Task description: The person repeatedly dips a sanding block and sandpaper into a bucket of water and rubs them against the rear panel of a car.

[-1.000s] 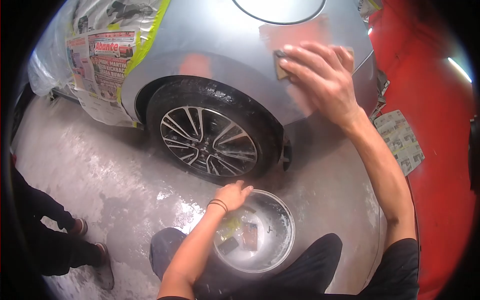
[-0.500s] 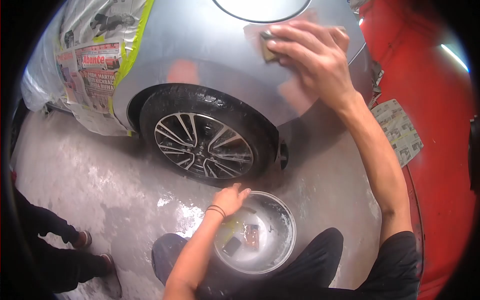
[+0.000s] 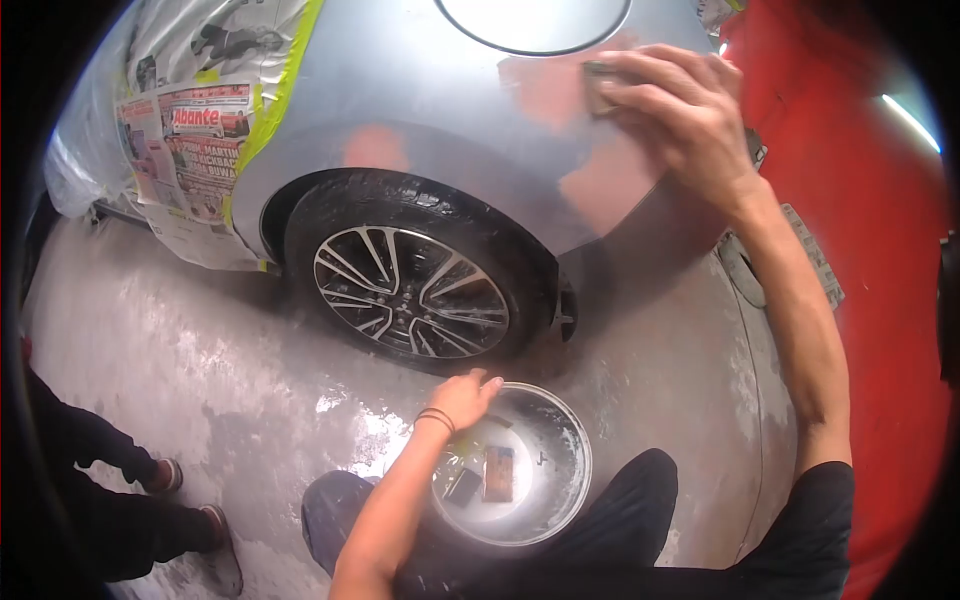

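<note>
Two hands at work beside a silver car. Right hand [image 3: 690, 115] spread flat against the rear quarter panel [image 3: 430, 90], fingers pressing a small sanding block [image 3: 600, 85] onto the paint, just beside the lower edge of the round fuel flap [image 3: 535, 20]; only the block's left end visible past the fingertips. Left hand [image 3: 465, 395] low and near the body, loosely curled, fingertips resting on the near rim of a metal basin [image 3: 570, 450] on the wet concrete floor [image 3: 200, 350]; holding nothing that can be seen. Dark bands around that wrist. Inside the basin, shallow water with a brown block [image 3: 497, 472] and a darker piece [image 3: 462, 487] lying side by side. Between both hands, the alloy wheel [image 3: 412, 290] under its arch. Far to the left of the right hand, newspaper masking [image 3: 190, 140] taped on with yellow-green tape [image 3: 275, 100]. Left of the left hand, another person's dark trouser legs and shoes [image 3: 215, 550] on the floor. Right of the right arm, a red wall [image 3: 880, 300].
</note>
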The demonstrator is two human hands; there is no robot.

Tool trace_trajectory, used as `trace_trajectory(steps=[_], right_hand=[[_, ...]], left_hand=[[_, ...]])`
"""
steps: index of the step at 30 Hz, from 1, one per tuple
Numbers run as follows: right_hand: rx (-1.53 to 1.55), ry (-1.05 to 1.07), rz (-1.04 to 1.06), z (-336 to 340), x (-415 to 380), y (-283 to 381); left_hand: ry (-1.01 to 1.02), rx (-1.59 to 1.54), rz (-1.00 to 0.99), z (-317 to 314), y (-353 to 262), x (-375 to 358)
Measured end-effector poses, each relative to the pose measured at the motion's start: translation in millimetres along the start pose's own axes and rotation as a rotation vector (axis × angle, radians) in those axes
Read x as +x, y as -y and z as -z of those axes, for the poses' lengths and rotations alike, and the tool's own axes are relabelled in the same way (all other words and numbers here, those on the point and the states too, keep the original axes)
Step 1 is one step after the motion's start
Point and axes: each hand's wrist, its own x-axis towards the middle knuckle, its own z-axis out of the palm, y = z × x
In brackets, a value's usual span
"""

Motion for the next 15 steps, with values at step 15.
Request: trace_trajectory(steps=[15], right_hand=[[0.200, -0.003, 0.000, -20, 20, 28]], left_hand=[[0.029, -0.006, 0.020, 6, -6, -5]])
